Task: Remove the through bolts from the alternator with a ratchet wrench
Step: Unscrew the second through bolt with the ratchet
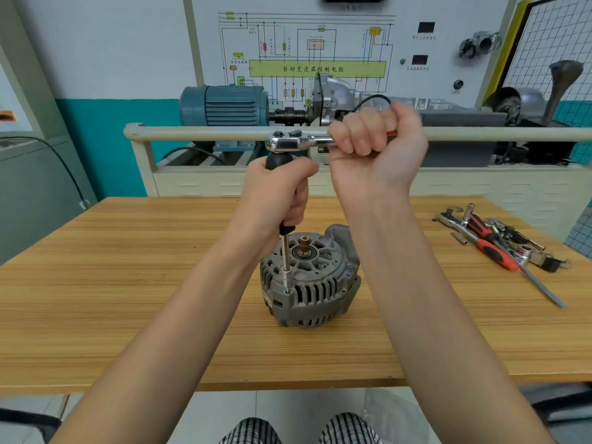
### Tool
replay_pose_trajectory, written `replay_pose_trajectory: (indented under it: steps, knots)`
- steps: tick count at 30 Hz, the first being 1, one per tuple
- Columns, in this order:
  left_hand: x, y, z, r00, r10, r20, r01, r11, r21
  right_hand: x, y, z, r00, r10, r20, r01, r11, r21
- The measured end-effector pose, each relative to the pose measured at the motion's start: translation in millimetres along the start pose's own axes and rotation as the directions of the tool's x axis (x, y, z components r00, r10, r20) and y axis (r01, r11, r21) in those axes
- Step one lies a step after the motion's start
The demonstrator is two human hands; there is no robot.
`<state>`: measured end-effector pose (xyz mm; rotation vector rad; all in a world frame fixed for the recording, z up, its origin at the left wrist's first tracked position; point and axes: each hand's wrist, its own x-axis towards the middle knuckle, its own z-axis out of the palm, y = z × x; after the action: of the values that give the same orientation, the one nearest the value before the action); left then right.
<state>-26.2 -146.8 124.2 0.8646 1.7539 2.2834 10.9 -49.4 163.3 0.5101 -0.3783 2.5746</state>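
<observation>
From my feed, the alternator (309, 277) stands on end near the middle of the wooden surface (128, 299), its brass-tipped shaft end facing up. My left hand (275, 193) has its fingers wrapped around the black handle of an upright extension driver (286, 251), whose steel shaft runs down to the housing's near-left edge; the tip seems seated on a through bolt there, though that spot is too small for me to be sure. On top of the driver sits the chrome head of the ratchet wrench (288, 143), lying level and pointing right. My right hand (374, 136) is clenched around its handle, with a sliver of red grip showing past the knuckles. Far right on the surface lies a loose pile of spare tools (499, 245), including red-and-black handled ones, well apart from the alternator.
</observation>
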Motion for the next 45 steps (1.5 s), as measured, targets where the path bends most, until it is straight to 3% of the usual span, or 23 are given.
replay_pose_trajectory:
  steps: [2, 4, 7, 9, 12, 14, 16, 19, 23, 26, 28, 30, 32, 34, 38, 40, 42, 45]
  knots:
    - [1.1, -1.0, 4.7, 0.995, 0.017, -0.102, -0.015, 1.000, 0.028, -22.1, 8.4, 3.7, 0.965, -0.232, 0.122, 0.247, 0.961, -0.123]
    - [0.3, -1.3, 8.2, 0.989, 0.042, -0.143, -0.035, 0.998, 0.051, -40.6, 19.3, 6.0, 0.872, -0.410, 0.265, 0.467, 0.860, -0.206]
    - [-3.0, -2.0, 5.9, 0.990, 0.076, -0.119, -0.069, 0.996, 0.061, -48.5, 25.8, 7.8, 0.807, -0.463, 0.367, 0.562, 0.793, -0.235]
    - [-5.4, -1.6, 0.8, 0.993, 0.097, -0.063, -0.094, 0.994, 0.053, -40.4, 17.6, 9.4, 0.874, -0.362, 0.325, 0.441, 0.871, -0.217]
    - [-6.9, 1.0, -7.6, 0.985, 0.151, 0.080, -0.153, 0.988, 0.019, -12.6, -1.0, 7.7, 0.990, -0.078, 0.119, 0.092, 0.990, -0.109]
    - [-5.6, 4.1, -9.5, 0.965, 0.170, 0.202, -0.171, 0.985, -0.010, 7.9, -4.7, 5.1, 0.986, 0.166, 0.020, -0.167, 0.986, 0.013]
    - [-2.4, 6.0, -8.7, 0.941, 0.140, 0.310, -0.130, 0.990, -0.052, 24.1, -1.6, -1.5, 0.928, 0.372, -0.005, -0.368, 0.919, 0.142]
    - [3.3, 6.6, -8.4, 0.938, 0.050, 0.342, -0.017, 0.995, -0.100, 35.2, 5.3, -7.6, 0.899, 0.438, 0.008, -0.430, 0.879, 0.205]
    - [6.6, 4.8, -9.9, 0.985, 0.025, 0.169, -0.009, 0.995, -0.099, 25.6, 5.9, -6.7, 0.978, 0.204, -0.041, -0.198, 0.972, 0.123]
    - [5.8, 2.4, -3.1, 0.998, 0.065, -0.006, -0.065, 0.997, -0.039, -3.3, 8.0, -1.6, 0.995, -0.066, 0.069, 0.070, 0.996, -0.052]
    - [5.0, 0.1, 3.0, 0.991, 0.096, -0.093, -0.096, 0.995, 0.001, -26.3, 14.3, 1.3, 0.934, -0.283, 0.216, 0.323, 0.930, -0.177]
    - [3.2, -1.3, 7.9, 0.987, 0.123, -0.106, -0.123, 0.992, 0.005, -43.2, 22.3, 3.4, 0.807, -0.467, 0.361, 0.565, 0.787, -0.246]
    - [1.8, -1.8, 8.4, 0.989, 0.131, -0.075, -0.131, 0.991, 0.012, -48.2, 26.2, 4.2, 0.740, -0.520, 0.427, 0.654, 0.706, -0.273]
    - [1.6, -1.6, 4.1, 0.992, 0.124, -0.031, -0.123, 0.992, 0.018, -42.1, 21.4, 5.3, 0.794, -0.467, 0.390, 0.581, 0.771, -0.259]
    - [4.8, 3.1, -11.9, 0.980, 0.071, 0.186, -0.064, 0.997, -0.044, -8.1, -0.4, 5.1, 0.988, -0.114, 0.106, 0.128, 0.983, -0.134]
    - [6.2, 5.0, -17.4, 0.937, 0.048, 0.346, -0.023, 0.997, -0.075, 10.0, -3.9, 3.0, 0.991, 0.133, 0.018, -0.132, 0.991, -0.020]
    - [6.3, 5.1, -18.0, 0.871, 0.038, 0.489, 0.022, 0.993, -0.115, 22.7, -2.7, -2.4, 0.942, 0.335, 0.020, -0.335, 0.938, 0.093]
    - [5.7, 5.4, -14.4, 0.844, 0.011, 0.536, 0.065, 0.990, -0.123, 27.8, -1.7, -7.3, 0.914, 0.401, 0.065, -0.406, 0.900, 0.157]
